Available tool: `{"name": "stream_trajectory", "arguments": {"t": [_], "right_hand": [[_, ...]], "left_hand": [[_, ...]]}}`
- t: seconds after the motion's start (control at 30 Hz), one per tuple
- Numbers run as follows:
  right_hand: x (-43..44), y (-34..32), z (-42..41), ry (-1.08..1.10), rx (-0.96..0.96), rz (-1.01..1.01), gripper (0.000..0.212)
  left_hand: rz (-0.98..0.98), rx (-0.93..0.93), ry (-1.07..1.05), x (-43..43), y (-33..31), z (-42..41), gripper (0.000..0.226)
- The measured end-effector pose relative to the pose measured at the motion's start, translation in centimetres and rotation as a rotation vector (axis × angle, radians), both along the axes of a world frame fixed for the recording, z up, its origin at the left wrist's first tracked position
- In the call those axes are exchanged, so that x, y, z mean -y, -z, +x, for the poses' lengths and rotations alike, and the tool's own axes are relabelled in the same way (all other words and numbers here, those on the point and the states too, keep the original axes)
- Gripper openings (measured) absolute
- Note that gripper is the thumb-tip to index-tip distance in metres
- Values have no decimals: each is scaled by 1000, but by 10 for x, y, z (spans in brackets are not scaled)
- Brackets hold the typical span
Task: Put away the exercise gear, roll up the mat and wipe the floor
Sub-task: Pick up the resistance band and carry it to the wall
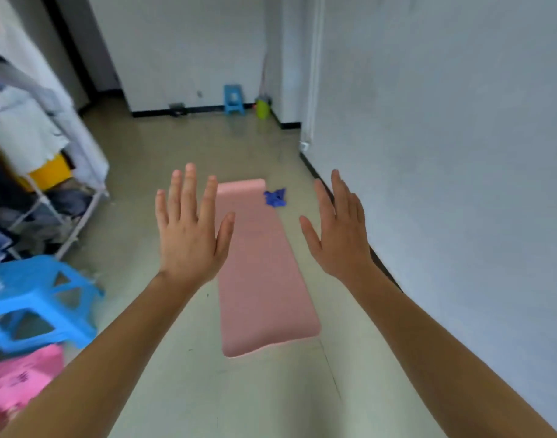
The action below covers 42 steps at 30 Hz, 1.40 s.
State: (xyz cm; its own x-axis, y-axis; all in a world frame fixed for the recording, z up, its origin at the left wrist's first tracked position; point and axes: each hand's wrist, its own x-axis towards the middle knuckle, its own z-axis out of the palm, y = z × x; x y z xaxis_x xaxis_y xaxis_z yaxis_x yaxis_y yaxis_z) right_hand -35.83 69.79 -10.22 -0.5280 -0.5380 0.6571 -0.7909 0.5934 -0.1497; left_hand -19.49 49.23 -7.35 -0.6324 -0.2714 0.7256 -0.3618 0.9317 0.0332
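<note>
- In mid-air in front of the person, the left hand (188,229) is raised with its back to the camera, fingers straight and spread, holding nothing.
- The right hand (337,229) is raised at the same level, turned partly edge-on, fingers straight and empty. Both forearms are bare.
- Between and beyond the hands, the mat (264,295) lies unrolled on the floor (176,390). It is a pink, matte, smooth-looking rectangle with rounded near corners.
- The mat's long axis runs away from the person toward the far wall, roughly parallel to the right-hand wall (444,137). Its far end shows a slight curl.
- A crumpled blue cloth (275,197) lies on the floor just beside the mat's far right corner.
- The floor is pale, smooth and faintly glossy.
- At left stand a blue plastic stool (40,298) with cut-out sides, a pink bag (18,380) and a white tube-frame rack (65,216) holding fabrics.
- By the far wall stand a small blue stool (233,99) and a green container (263,109).
</note>
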Motion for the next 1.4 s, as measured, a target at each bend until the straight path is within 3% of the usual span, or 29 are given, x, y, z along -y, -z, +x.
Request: {"name": "stream_trajectory", "arguments": {"t": [0.3, 0.53, 0.77, 1.07, 1.27, 1.4], "right_hand": [[201, 39, -63, -195, -6, 141, 63], [380, 38, -127, -283, 90, 154, 65], [575, 32, -155, -372, 126, 170, 64], [803, 46, -187, -240, 138, 223, 72], [879, 30, -241, -79, 133, 166, 70], [916, 51, -292, 27, 176, 174, 69]], "left_hand": [[110, 93, -242, 171, 51, -7, 62], [122, 164, -332, 318, 27, -76, 63], [59, 133, -414, 489, 22, -89, 64], [108, 222, -298, 737, 38, -131, 66], [31, 255, -127, 866, 19, -211, 63], [59, 328, -54, 929, 51, -277, 62]]}}
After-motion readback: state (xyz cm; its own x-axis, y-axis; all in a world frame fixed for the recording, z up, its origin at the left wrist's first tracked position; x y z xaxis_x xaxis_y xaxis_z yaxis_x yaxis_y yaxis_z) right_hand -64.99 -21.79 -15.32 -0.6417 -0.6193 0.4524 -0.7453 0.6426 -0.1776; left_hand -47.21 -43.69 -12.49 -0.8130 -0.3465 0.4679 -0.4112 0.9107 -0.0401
